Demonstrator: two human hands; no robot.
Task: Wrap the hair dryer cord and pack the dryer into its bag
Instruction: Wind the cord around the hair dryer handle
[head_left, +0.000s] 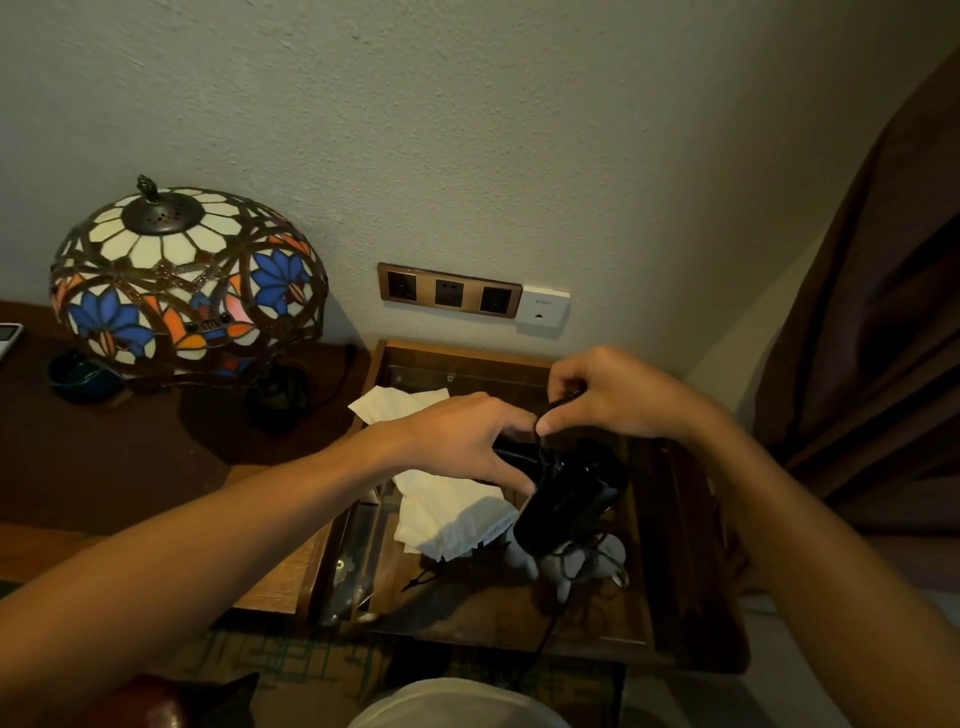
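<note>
- Hair dryer (569, 493): black, held above the wooden tray (680, 545); long axis runs near-left to far-right.
- Cord (551, 410): pinched by right hand (618, 395) fingers.
- Left hand (462, 441): fingers curled on the dryer.
- Tray: holds white cloth (452, 512) and grey bag (566, 564).
- Far left: stained-glass lamp (187, 280).

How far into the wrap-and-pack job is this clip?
Early to middle. Done: cannot tell how many turns are on. In hand: the left hand holds the black hair dryer while the right hand pinches a loop of the cord. Left: loose cord trails off the tray; nothing is bagged yet.
</note>
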